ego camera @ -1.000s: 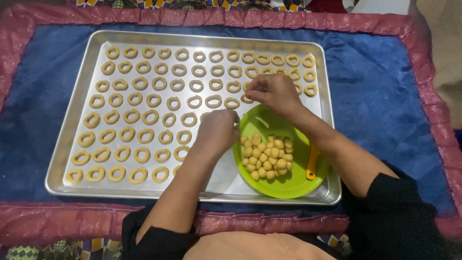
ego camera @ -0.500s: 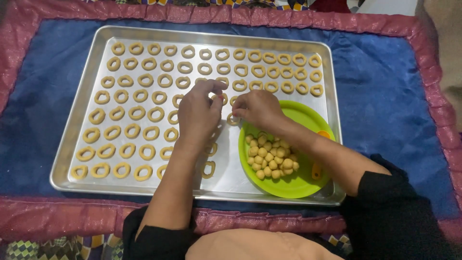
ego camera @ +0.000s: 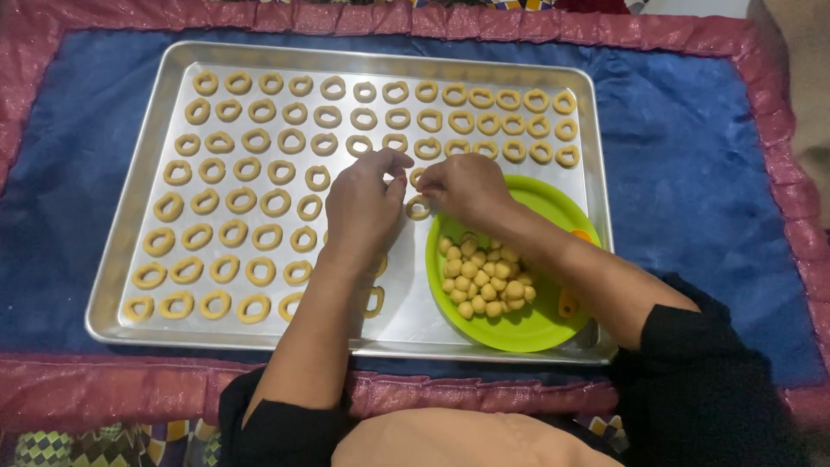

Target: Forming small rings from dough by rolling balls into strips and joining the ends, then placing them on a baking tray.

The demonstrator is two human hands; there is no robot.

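A silver baking tray (ego camera: 130, 259) holds several rows of pale dough rings (ego camera: 229, 195). A green plate (ego camera: 553, 324) with a heap of small dough balls (ego camera: 484, 277) sits on the tray's near right corner. Both hands meet over the tray's middle, just beyond the plate. My right hand (ego camera: 467, 186) pinches its fingertips onto one dough ring (ego camera: 418, 207) lying on the tray. My left hand (ego camera: 363, 207) is right beside it with its fingers curled and its tips drawn together near that ring. A few rings are hidden under my left hand and forearm.
The tray lies on a blue cloth (ego camera: 692, 173) with a pink-red padded border (ego camera: 130, 389). An orange tool (ego camera: 567, 304) rests on the plate's right side, partly covered by my right forearm. Black sleeves cover both arms near the bottom edge.
My right hand has drawn back from the tray's upper right rows to the middle. My left hand moved up from beside the plate. Both now meet at one ring.
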